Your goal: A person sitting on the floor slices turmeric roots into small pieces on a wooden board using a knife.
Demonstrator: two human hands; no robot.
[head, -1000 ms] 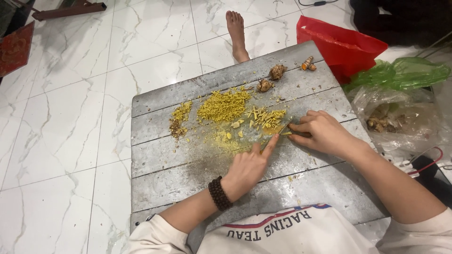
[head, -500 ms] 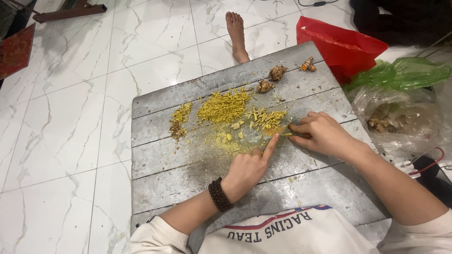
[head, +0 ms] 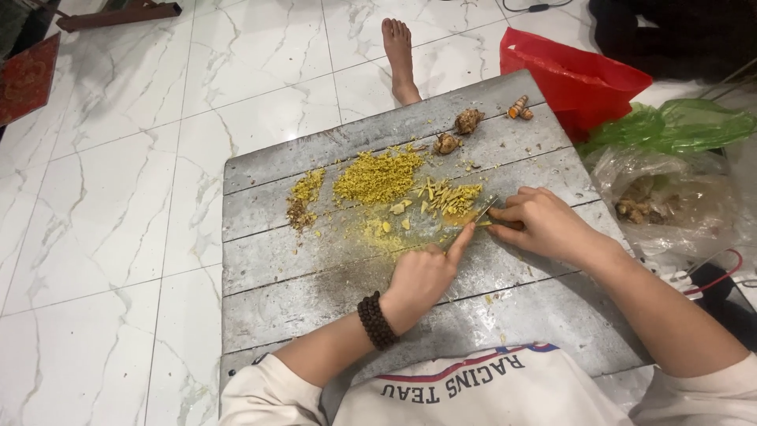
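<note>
Barely anything shifted in the last second: both hands sit at the same spot on the board, the knife maybe a hair lower.

Closest in, the left hand [head: 422, 276], with a dark bead bracelet [head: 377, 320] on the wrist, has its fingers curled under and only the index finger stretched out, its tip pinning an orange root piece [head: 467, 218] to the grey wooden board [head: 315, 300]. Just beside it, the right hand [head: 544, 225] is clenched round the handle of a small knife [head: 482, 211], whose blade meets that same piece.

So the cutting is happening right of centre on the board. The near half of the board is bare wood with only a few crumbs, and the left side is mostly open too.

Past the blade lie yellow slices [head: 445, 196], then a big heap of chopped yellow bits [head: 378, 175] and a smaller brownish pile [head: 303, 197] to the left. Near the far edge sit three whole roots [head: 468, 121].

Off the right edge things are crowded: a clear bag of roots [head: 658, 201], a green bag [head: 678, 126] and a red bag [head: 572, 79]. A bare foot [head: 398, 51] rests on the white marble floor [head: 118, 221] beyond the board.
</note>
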